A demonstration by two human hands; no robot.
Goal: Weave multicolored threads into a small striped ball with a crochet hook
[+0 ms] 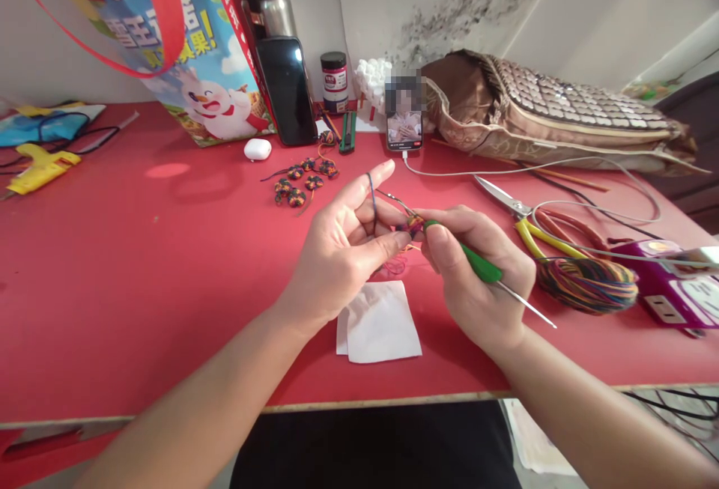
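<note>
My left hand (342,245) pinches a small multicoloured crochet piece (413,226) between thumb and fingers. A blue thread (371,191) runs over its raised index finger. My right hand (477,275) is closed round a green-handled crochet hook (477,263), whose tip meets the crochet piece. The hook's metal tail sticks out to the lower right. A ball of multicoloured yarn (587,285) lies just right of my right hand. Both hands hover above the red table (168,272).
A white folded paper (380,322) lies under my hands. Several finished crochet bits (303,178), a white earbud case (258,149), scissors (502,195) and yellow-handled pliers (542,238) lie around. Two phones (404,123), a colourful bag (185,47), a brown pouch (539,111) and a yellow glue gun (39,167) stand farther back.
</note>
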